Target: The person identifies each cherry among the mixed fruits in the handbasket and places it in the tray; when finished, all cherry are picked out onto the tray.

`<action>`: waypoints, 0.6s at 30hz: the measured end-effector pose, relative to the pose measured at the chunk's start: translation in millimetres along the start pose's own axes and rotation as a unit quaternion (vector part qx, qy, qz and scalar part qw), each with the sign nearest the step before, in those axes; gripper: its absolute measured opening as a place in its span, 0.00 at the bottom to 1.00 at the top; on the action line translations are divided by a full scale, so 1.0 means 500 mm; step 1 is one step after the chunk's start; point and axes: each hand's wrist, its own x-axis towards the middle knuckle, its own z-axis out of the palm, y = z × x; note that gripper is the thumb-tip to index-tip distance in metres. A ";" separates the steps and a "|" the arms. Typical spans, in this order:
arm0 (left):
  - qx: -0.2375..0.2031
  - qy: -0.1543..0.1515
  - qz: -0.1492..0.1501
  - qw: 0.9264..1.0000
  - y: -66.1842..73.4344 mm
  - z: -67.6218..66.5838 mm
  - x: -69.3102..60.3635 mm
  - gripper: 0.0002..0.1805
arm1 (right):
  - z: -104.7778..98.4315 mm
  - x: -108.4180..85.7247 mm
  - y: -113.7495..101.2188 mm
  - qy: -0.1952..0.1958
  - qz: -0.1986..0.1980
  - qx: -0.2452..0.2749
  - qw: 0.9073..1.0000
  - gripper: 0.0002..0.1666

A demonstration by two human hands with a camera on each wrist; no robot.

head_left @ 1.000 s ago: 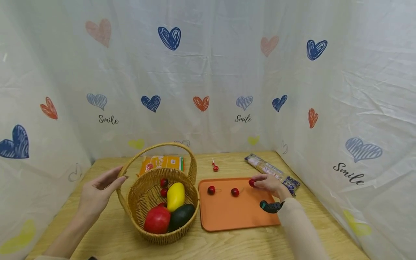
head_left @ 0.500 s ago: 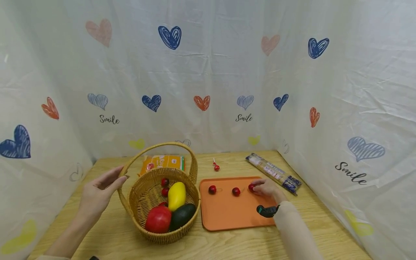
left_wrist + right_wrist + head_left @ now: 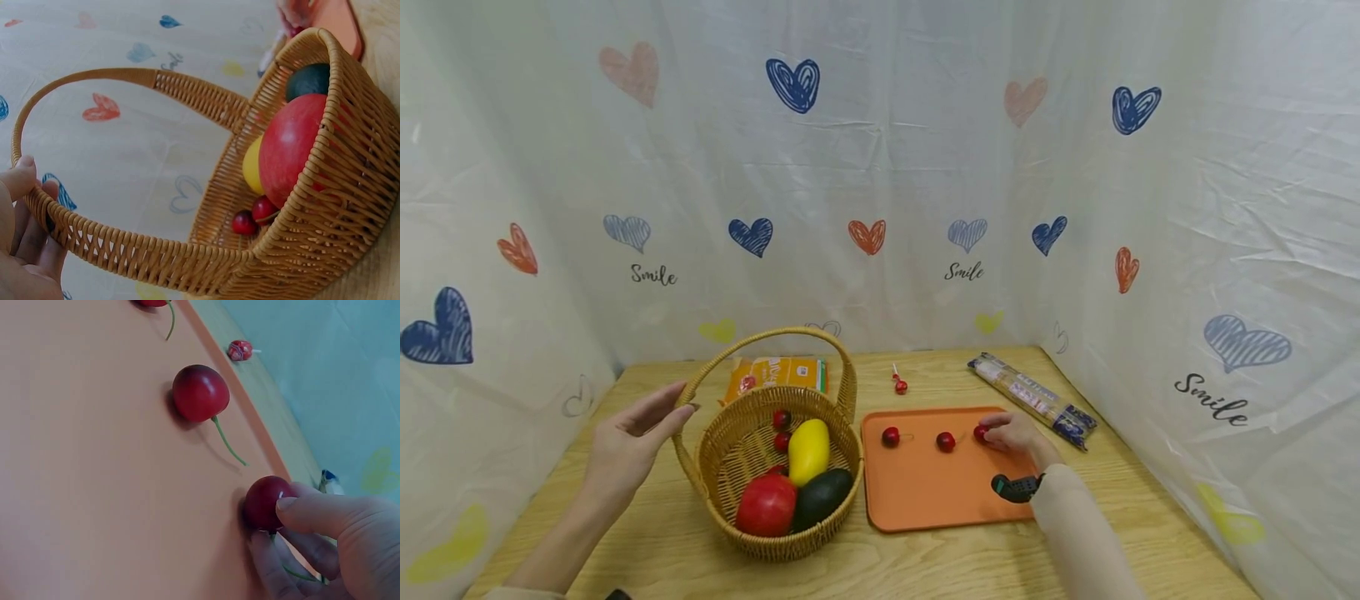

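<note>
I have the right hand (image 3: 1018,435), the nearer one, with fingers pinching a cherry (image 3: 264,505) near the far right corner of the orange tray (image 3: 932,496), stem palmward, while the left hand (image 3: 628,446) holds the handle (image 3: 775,332) of the wicker basket (image 3: 778,547).

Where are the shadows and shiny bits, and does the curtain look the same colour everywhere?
No. Right wrist: the middle cherry casts a soft shadow on the orange tray, and the curtain looks bluish; head: the curtain looks greyish-white, with pale shine along creases; left wrist: pale sheen on the big red fruit.
</note>
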 end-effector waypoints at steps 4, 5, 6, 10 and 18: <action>0.020 0.000 -0.003 1.000 0.002 0.000 -0.001 0.23 | -0.005 -0.008 -0.008 0.004 0.015 0.002 1.000 0.19; 0.025 0.000 -0.003 1.000 0.003 0.000 -0.001 0.23 | -0.007 -0.010 -0.011 0.010 0.017 0.001 1.000 0.20; 0.029 0.000 -0.003 1.000 0.003 0.000 -0.001 0.23 | -0.009 -0.012 -0.015 0.017 0.021 0.008 1.000 0.20; 0.036 -0.003 -0.002 0.999 0.003 0.000 -0.003 0.23 | -0.016 -0.017 -0.030 0.031 0.019 0.019 0.999 0.22; 0.048 0.000 0.000 0.999 0.003 0.001 0.000 0.23 | -0.007 -0.009 -0.062 -0.016 0.003 0.054 0.998 0.25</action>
